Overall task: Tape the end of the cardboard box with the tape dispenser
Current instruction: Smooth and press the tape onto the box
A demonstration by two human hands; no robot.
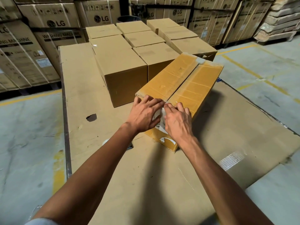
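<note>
Item 1, at nine o'clock: bare concrete floor (27,130) with a yellow line, open room beside the flattened cardboard sheet (90,88), whose left edge runs straight toward me.

Item 2, at eleven to twelve o'clock: sealed brown cartons (123,65) set in rows on the sheet, with stacked LG washing-machine cartons (53,26) behind them. I see a clear strip of sheet between the nearest carton and the task box.

Item 3, centre: cardboard box (180,83), long, angled toward one o'clock, top flaps closed with glossy tape along the seam. Its near end faces me.

Item 4: my left hand (144,114), fingers spread flat, pressing on the near top edge left of the seam.

Item 5: my right hand (177,119), fingers slightly spread, pressing over the near end just right of the seam, nearly touching the left. Neither hand grips anything.

Item 6, at three o'clock: open sheet, then bare floor with yellow lines.

Tape dispenser: I cannot identify it.
</note>
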